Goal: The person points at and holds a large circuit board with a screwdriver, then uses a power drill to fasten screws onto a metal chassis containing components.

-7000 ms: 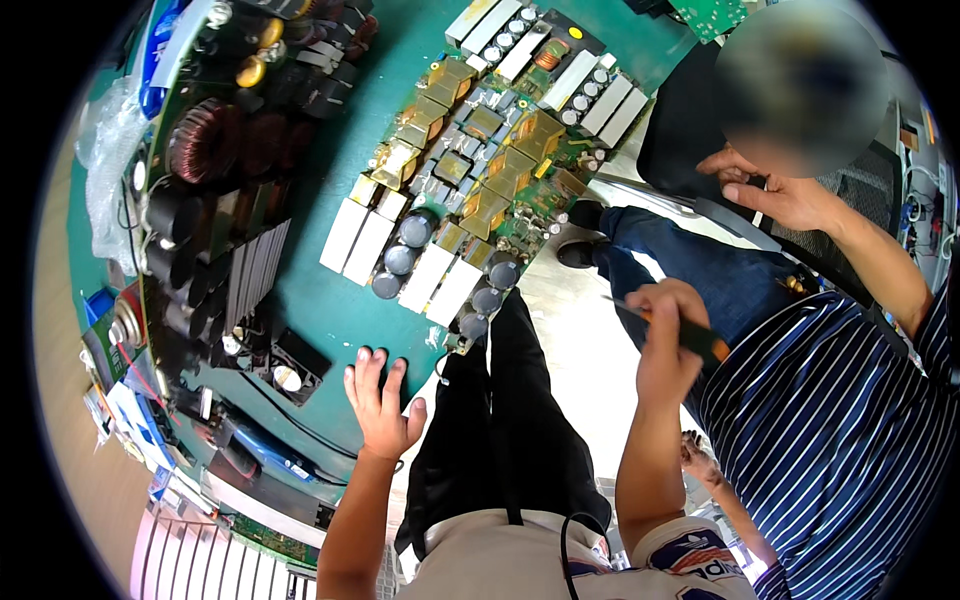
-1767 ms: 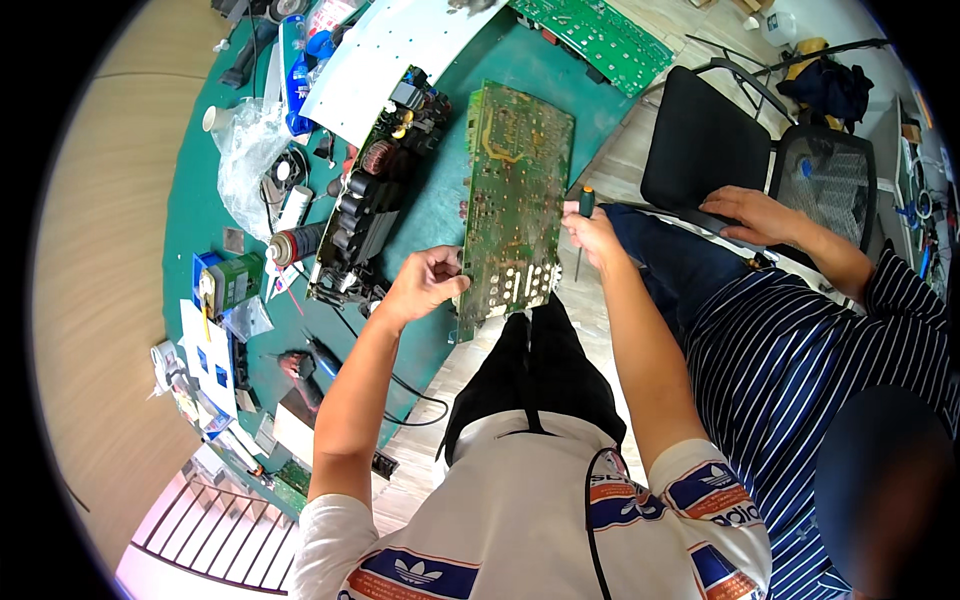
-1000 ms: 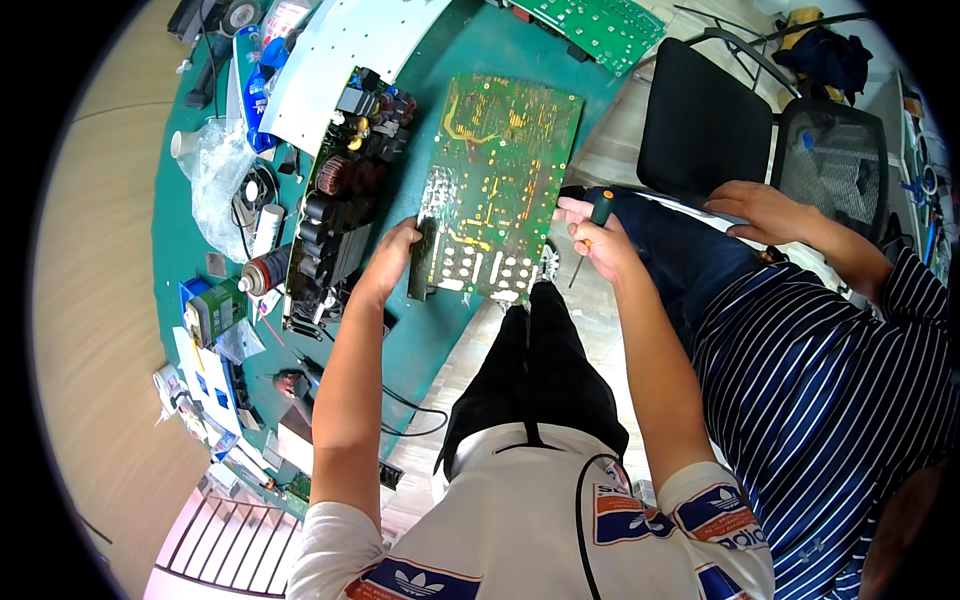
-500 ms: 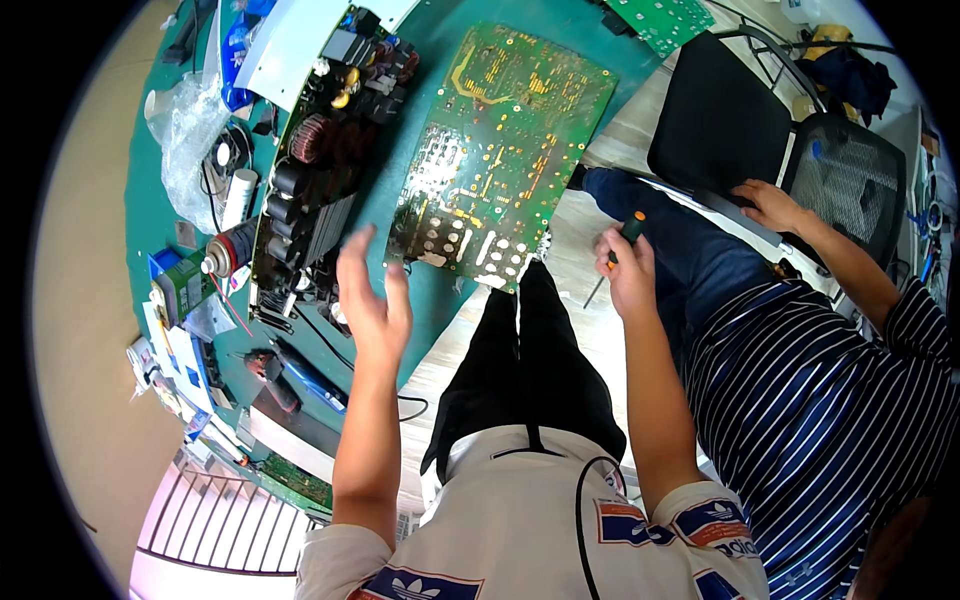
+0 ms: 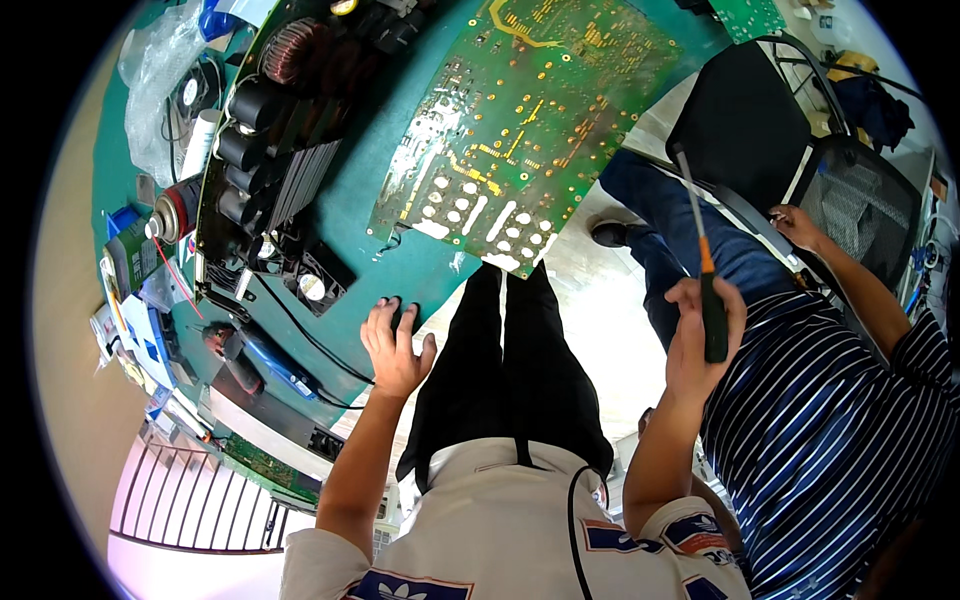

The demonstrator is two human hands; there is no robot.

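Note:
A screwdriver (image 5: 713,318) with a dark green and orange handle is gripped in my right hand (image 5: 688,350), raised off the table's right side. Its metal shaft points up and away from me. My left hand (image 5: 393,352) is at the near edge of the green table, fingers stretched out and holding nothing. Beyond my hands lies a large green circuit board (image 5: 540,130), its near corner reaching over the table edge. Left of it stands a second board crowded with parts, among them a finned heatsink (image 5: 306,172), a copper coil (image 5: 295,50) and black capacitors (image 5: 239,150).
At the left are a spray can (image 5: 178,208), clear plastic wrap (image 5: 165,85), a red-and-black tool (image 5: 232,355) and a blue pen-like tool (image 5: 275,362). A black cable runs beside my left hand. A person in a striped shirt (image 5: 810,420) is close on the right, near a black chair (image 5: 740,115).
My left hand has drawn back from beside the crowded board to the table edge. My right hand has swung the screwdriver from pointing down to pointing up. The whole view has shifted.

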